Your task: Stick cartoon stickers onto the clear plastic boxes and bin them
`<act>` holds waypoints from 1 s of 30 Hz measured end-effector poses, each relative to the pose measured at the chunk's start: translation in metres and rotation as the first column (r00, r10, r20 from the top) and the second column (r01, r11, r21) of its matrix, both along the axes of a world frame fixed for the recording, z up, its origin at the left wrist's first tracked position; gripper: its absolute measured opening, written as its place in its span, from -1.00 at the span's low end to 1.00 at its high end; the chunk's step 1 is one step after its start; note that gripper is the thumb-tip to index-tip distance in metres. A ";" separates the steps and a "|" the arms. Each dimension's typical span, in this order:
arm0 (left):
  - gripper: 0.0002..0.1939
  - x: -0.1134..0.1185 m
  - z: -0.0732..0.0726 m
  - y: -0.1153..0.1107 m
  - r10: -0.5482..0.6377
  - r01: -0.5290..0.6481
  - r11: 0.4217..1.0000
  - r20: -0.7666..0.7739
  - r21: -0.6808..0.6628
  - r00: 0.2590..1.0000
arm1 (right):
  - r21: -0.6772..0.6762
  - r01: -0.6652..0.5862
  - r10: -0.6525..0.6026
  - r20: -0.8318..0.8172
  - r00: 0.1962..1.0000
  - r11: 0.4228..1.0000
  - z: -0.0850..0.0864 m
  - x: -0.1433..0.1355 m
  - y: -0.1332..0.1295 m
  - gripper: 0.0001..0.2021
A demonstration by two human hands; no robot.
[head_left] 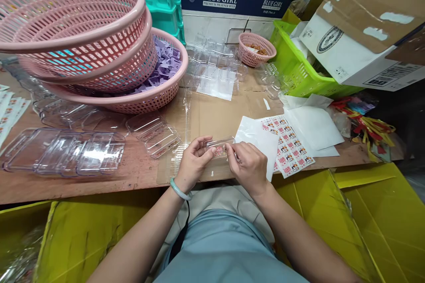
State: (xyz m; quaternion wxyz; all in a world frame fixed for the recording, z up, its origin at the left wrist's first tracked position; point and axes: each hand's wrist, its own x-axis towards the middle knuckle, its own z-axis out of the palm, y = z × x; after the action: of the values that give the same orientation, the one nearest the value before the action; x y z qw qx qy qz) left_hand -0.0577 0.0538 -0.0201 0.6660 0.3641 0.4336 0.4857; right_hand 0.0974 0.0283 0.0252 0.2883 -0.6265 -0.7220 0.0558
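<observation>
A small clear plastic case (220, 141) is held over the near edge of the cardboard by my left hand (194, 163), its thumb on the left end. A pink sticker (219, 151) shows on or against the case. At the sticker's right end, the thumb and forefinger of my right hand (248, 164) are pinched together; whether the sticker lies flat there is hidden. Just right of that hand lie a sheet of cat-and-pink stickers (292, 152) and white backing paper (254, 135). More clear cases (162, 141) rest to the left of my hands.
Stacked pink baskets (133, 13) stand at the left, the lowest holding purple parts (164, 64). Overlapping clear cases (79, 152) lie in front. Behind are a small pink basket (244, 55), a green crate (299, 70) and a white beer carton (219, 22). Yellow boxes (96, 230) flank my lap.
</observation>
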 end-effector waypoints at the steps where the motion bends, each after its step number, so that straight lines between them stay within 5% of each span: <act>1: -0.55 0.000 -0.001 0.000 0.001 -0.001 1.000 -0.006 0.004 1.000 | 0.040 -0.006 0.003 0.089 0.996 0.999 -0.002 0.001 0.001 -0.66; 5: -0.54 0.001 -0.002 0.001 0.008 -0.008 1.000 -0.039 0.010 0.999 | 0.109 -0.034 0.005 0.252 0.968 0.993 -0.015 0.007 0.006 -0.67; 9: -0.52 0.002 0.000 0.000 0.009 -0.009 1.000 -0.063 -0.007 0.998 | 0.104 -0.046 0.024 0.209 0.978 0.994 -0.027 0.011 0.011 -0.69; 13: -0.52 0.002 0.003 0.000 0.010 -0.011 1.000 -0.027 -0.017 1.000 | -0.012 0.086 -0.086 -0.193 0.977 0.996 -0.030 0.012 0.012 -0.81; 16: -0.52 0.001 0.001 0.001 -0.001 0.000 1.000 -0.004 -0.019 1.000 | -0.213 0.109 -0.210 -0.537 0.817 0.971 -0.028 0.008 0.011 -0.55; 19: -0.53 -0.001 -0.003 -0.001 -0.001 0.001 1.000 0.014 0.000 1.000 | -0.313 0.027 -0.224 -0.614 0.757 0.949 -0.027 0.002 0.010 -0.38; 22: -0.55 -0.006 -0.003 -0.011 0.005 -0.005 1.000 0.037 0.003 0.999 | -0.315 -0.018 -0.209 -0.670 0.712 0.949 -0.026 -0.001 0.006 -0.61; 25: -0.59 -0.016 0.007 -0.028 0.040 -0.041 0.998 0.019 0.051 0.999 | -0.329 -0.157 -0.172 -0.777 0.606 0.931 -0.022 -0.001 0.002 -0.61; 30: -0.61 -0.052 0.033 -0.035 0.264 -0.132 0.892 -0.262 0.432 0.928 | -0.234 -0.615 0.154 -0.845 0.511 0.753 -0.002 -0.024 0.035 -0.35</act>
State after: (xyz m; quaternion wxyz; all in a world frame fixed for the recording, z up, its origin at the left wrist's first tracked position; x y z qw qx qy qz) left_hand -0.1100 0.0188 0.0133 0.4446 0.5202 0.4586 0.5670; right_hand 0.0739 0.0632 0.0236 0.3758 -0.4030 -0.6030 0.5768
